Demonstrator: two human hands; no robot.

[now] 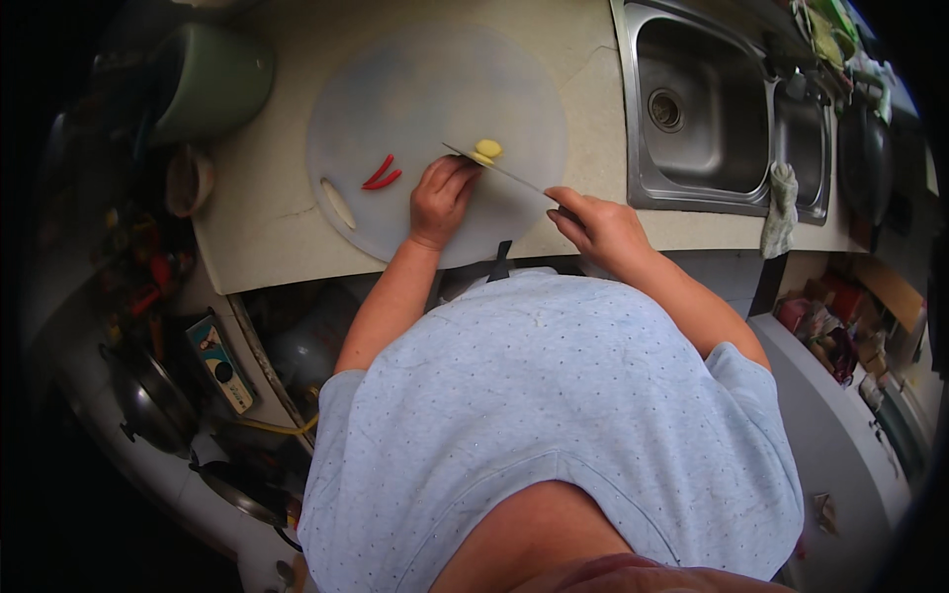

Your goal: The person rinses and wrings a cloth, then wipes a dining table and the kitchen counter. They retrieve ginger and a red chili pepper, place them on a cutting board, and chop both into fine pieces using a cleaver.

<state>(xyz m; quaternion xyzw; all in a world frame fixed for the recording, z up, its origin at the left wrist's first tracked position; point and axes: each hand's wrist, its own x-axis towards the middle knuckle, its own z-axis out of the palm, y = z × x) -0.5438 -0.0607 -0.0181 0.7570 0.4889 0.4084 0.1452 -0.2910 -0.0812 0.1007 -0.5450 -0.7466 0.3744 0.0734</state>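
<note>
A round translucent white cutting board (415, 89) lies on the countertop before me. My right hand (600, 226) grips a kitchen knife (511, 176), its thin blade reaching left over the board. Beside the blade are pale yellow slices, possibly ginger (488, 149), some of them overlapping. My left hand (442, 200) rests on the board at the near side of the blade with bent fingers; its fingertips are partly hidden, and whether they hold a piece cannot be made out. Left of that hand lie two red chili peppers (382, 179), close together.
A steel double sink (697, 111) is set into the counter at right, with a cloth (781, 211) over its front edge. A green bucket-like container (222, 85) stands at upper left, near a small bowl (189, 181). Metal pans (152, 400) are at lower left.
</note>
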